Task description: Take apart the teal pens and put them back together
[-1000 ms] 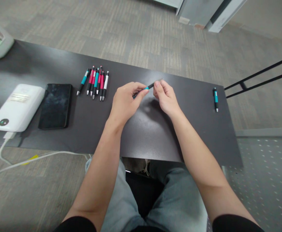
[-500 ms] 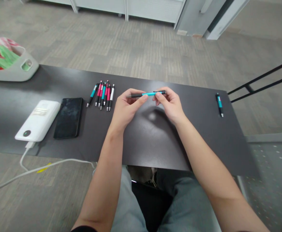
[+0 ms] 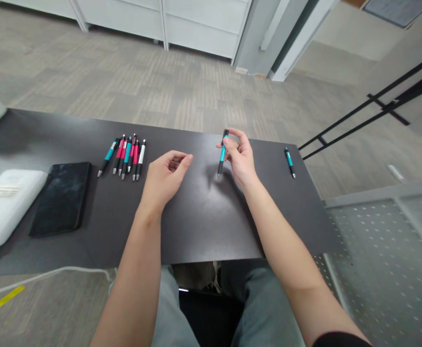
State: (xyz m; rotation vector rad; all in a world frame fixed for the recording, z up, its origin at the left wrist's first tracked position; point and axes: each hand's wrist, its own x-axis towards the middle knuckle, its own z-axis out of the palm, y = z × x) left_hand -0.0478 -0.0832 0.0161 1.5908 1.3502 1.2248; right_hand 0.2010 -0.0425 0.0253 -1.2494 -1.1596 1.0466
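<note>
Far left on the dark surface: white power bank, partly out of frame, w/ a black phone lying flat just beside it, screen up. Next, a row of pens, red, teal and one white, packed side by side, tips toward the person. Left hand sits right of that row, near but apart from it; fingers loosely curled, thumb close to the index, nothing in them. Can't tell if the hand rests on the surface or hovers just over it. Near centre, the teal pen stands close to upright, tip down over its own shadow; tip contact w/ the surface unclear. Right hand has it: fingers closed on the upper half, thumb one side, index and others on the other, top end poking out above. Judging by looks it's a light, stiff plastic clicker, smooth barrel so prob. a bit slippery; dark grip section near the tip looks like the surest hold, and a light pinch should be enough. Further right, well apart, a lone pen of the same teal sort lies flat near the surface's right end.
</note>
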